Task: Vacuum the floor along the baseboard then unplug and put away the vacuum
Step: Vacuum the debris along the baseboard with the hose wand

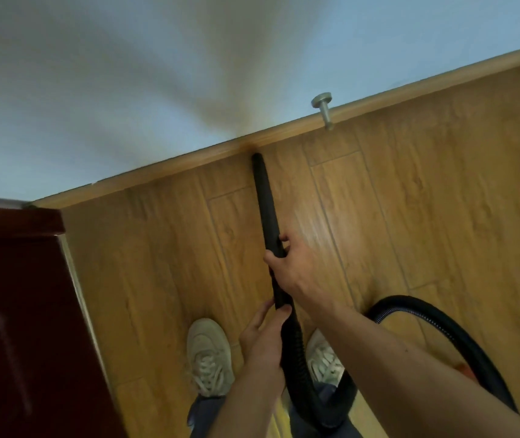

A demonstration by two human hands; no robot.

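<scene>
A black vacuum nozzle (264,197) points away from me, its tip touching the floor right at the wooden baseboard (189,159). My right hand (287,263) grips the nozzle around its middle. Lower down, my left hand (263,339) holds the nozzle's end where the ribbed black hose (426,314) begins. The hose loops down between my feet and arcs off to the right. The vacuum body and its plug are out of view.
A metal door stop (324,112) sticks out of the baseboard to the right of the nozzle tip. A dark red door (21,311) stands at the left. My white sneakers (209,355) stand on the wood-pattern floor (426,200).
</scene>
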